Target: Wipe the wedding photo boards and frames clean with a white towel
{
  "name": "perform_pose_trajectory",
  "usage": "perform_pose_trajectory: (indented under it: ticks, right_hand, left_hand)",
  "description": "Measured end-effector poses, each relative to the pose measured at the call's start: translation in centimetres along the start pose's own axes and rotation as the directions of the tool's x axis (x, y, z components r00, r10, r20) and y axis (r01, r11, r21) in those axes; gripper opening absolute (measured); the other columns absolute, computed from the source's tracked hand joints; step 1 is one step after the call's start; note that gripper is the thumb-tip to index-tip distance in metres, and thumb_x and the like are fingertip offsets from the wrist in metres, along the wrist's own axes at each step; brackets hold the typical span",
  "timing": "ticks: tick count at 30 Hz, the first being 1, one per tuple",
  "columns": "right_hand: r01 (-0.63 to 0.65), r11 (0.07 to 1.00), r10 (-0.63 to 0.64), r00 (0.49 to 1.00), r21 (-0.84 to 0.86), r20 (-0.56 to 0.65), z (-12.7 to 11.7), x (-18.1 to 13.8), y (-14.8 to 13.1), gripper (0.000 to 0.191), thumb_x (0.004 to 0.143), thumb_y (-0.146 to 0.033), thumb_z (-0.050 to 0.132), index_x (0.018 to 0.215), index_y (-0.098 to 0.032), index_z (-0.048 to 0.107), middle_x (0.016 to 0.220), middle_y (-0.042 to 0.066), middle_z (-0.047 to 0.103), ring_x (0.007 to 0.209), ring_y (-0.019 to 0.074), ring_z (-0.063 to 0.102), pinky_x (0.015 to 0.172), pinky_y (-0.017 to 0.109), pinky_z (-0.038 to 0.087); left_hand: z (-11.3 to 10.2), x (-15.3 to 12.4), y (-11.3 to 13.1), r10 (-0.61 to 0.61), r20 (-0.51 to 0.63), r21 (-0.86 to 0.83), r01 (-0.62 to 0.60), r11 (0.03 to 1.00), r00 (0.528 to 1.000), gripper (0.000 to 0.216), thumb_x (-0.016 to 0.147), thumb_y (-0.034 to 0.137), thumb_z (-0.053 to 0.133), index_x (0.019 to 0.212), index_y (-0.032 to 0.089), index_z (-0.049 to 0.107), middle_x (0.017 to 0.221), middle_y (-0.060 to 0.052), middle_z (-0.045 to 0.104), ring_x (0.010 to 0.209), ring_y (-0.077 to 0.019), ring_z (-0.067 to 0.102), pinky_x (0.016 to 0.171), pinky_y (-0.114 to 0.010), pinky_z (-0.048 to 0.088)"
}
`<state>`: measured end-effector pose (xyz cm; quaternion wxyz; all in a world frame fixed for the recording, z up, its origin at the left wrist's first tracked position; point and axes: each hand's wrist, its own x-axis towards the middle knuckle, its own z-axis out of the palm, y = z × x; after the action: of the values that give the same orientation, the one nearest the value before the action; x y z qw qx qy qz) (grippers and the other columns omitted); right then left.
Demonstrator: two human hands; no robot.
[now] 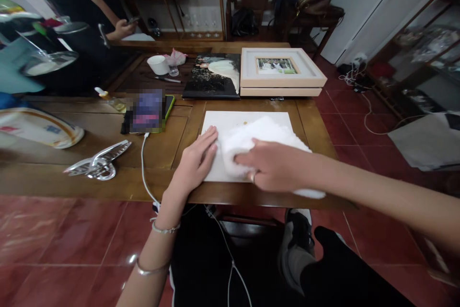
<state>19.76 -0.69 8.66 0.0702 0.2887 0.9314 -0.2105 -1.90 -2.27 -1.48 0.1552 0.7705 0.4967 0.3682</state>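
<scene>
Observation. The left hand (196,156) lies palm down on the near left corner of a white board (247,120). Its fingers are straight and close together, clamped on nothing, only pressing flat. The board lies flat on the wooden desk (108,130), at its near edge, directly in front of the person.

The right hand (273,168) rests on a white cloth (266,137) that is bunched over the right half of the board, with one corner hanging past the near desk edge. Its fingers lie side by side across the wad, bearing down. The thumb is hidden, so whether the cloth is pinched or merely pressed cannot be told.

Handling, as judged. The cloth looks soft, light and limp. It would gather under any grip and is best taken at the thick bunched middle. The board looks thin, stiff and smooth, so it is likely to slide on the wood unless held down. Its edges are the only places to take hold.

Surroundings. Beyond the board lie a glossy photo print (213,77) and a framed picture (282,70), side by side. To the left are a phone (149,110) with a white cable (143,163), a metal clip (98,163) and a plate (39,127). Another person's hand (122,29) holds a small device across the desk.
</scene>
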Motion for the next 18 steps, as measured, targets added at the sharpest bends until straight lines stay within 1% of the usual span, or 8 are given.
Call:
perform_pose_trajectory:
  ticks: [1, 3, 6, 7, 10, 13, 15, 18]
  right_hand:
    - [-0.055, 0.998, 0.056, 0.998, 0.010, -0.018, -0.4, 0.5, 1.0, 0.019, 0.080, -0.019, 0.043, 0.090, -0.019, 0.060, 0.076, 0.009, 0.063, 0.065, 0.0208, 0.056, 0.060, 0.030, 0.038]
    - [-0.115, 0.993, 0.116, 0.989, 0.024, -0.087, -1.2, 1.9, 2.7, 0.018, 0.083, -0.023, 0.041, 0.090, -0.018, 0.058, 0.079, 0.010, 0.063, 0.065, 0.0201, 0.054, 0.057, 0.029, 0.035]
    - [-0.113, 0.994, 0.113, 0.970, 0.013, -0.213, -2.0, 4.7, 4.0, 0.017, 0.084, -0.021, 0.040, 0.088, -0.016, 0.056, 0.087, 0.012, 0.064, 0.077, 0.0222, 0.055, 0.063, 0.029, 0.034]
    - [-0.103, 0.995, 0.102, 0.967, 0.008, -0.232, -2.2, 5.7, 4.2, 0.016, 0.084, -0.019, 0.040, 0.088, -0.016, 0.055, 0.089, 0.012, 0.064, 0.080, 0.0224, 0.055, 0.064, 0.029, 0.033]
    - [-0.047, 0.999, 0.047, 0.971, 0.008, -0.236, -2.5, 8.5, 3.9, 0.016, 0.080, -0.014, 0.041, 0.086, -0.016, 0.055, 0.093, 0.012, 0.066, 0.080, 0.0218, 0.054, 0.066, 0.029, 0.033]
    - [0.053, 0.999, -0.049, 0.968, 0.007, -0.248, -2.5, 10.7, 3.4, 0.016, 0.078, -0.013, 0.040, 0.083, -0.017, 0.055, 0.094, 0.010, 0.066, 0.080, 0.0216, 0.054, 0.065, 0.029, 0.032]
    - [0.077, 0.997, -0.075, 0.967, -0.002, -0.245, -2.6, 11.4, 3.3, 0.015, 0.079, -0.014, 0.040, 0.082, -0.017, 0.054, 0.092, 0.010, 0.067, 0.078, 0.0216, 0.054, 0.063, 0.029, 0.032]
    - [0.042, 0.999, -0.045, 0.974, -0.016, -0.220, -2.9, 11.0, 3.9, 0.015, 0.080, -0.015, 0.040, 0.083, -0.017, 0.055, 0.094, 0.010, 0.067, 0.080, 0.0222, 0.054, 0.067, 0.030, 0.035]
  left_hand:
    - [0.1, 0.0, 0.0, -0.004, 0.005, -0.003, 0.004, 1.000, 1.000, 0.038, 0.095, 0.028, 0.043, 0.128, 0.016, 0.057, 0.136, -0.010, 0.054, 0.130, -0.0220, 0.047, 0.113, -0.044, 0.035]
    - [0.2, 0.0, 0.0, -0.012, 0.008, -0.008, 0.012, 1.000, 1.000, 0.035, 0.094, 0.026, 0.045, 0.125, 0.018, 0.060, 0.133, -0.009, 0.057, 0.127, -0.0224, 0.050, 0.112, -0.046, 0.035]
    - [0.3, -0.1, -0.1, -0.012, 0.012, -0.007, 0.012, 1.000, 1.000, 0.033, 0.093, 0.026, 0.047, 0.122, 0.021, 0.062, 0.131, -0.008, 0.059, 0.126, -0.0229, 0.051, 0.112, -0.049, 0.035]
    - [0.3, -0.1, -0.1, -0.011, 0.013, -0.006, 0.011, 1.000, 1.000, 0.033, 0.093, 0.026, 0.047, 0.121, 0.021, 0.063, 0.131, -0.008, 0.059, 0.126, -0.0231, 0.051, 0.112, -0.049, 0.035]
    - [0.2, -0.1, -0.2, -0.013, 0.006, 0.000, 0.013, 1.000, 1.000, 0.033, 0.092, 0.026, 0.048, 0.120, 0.020, 0.064, 0.131, -0.008, 0.059, 0.126, -0.0239, 0.052, 0.112, -0.049, 0.034]
    - [0.2, 0.0, -0.2, -0.012, 0.002, 0.005, 0.012, 1.000, 1.000, 0.033, 0.092, 0.027, 0.048, 0.120, 0.020, 0.064, 0.129, -0.007, 0.061, 0.124, -0.0241, 0.054, 0.112, -0.047, 0.035]
    - [0.2, 0.0, -0.2, -0.010, 0.003, 0.002, 0.010, 1.000, 1.000, 0.033, 0.092, 0.027, 0.048, 0.120, 0.021, 0.064, 0.128, -0.006, 0.062, 0.123, -0.0240, 0.055, 0.111, -0.048, 0.036]
    - [0.2, 0.0, -0.2, -0.007, 0.001, -0.013, 0.007, 1.000, 1.000, 0.033, 0.092, 0.026, 0.048, 0.120, 0.021, 0.064, 0.129, -0.007, 0.060, 0.124, -0.0232, 0.053, 0.111, -0.048, 0.036]
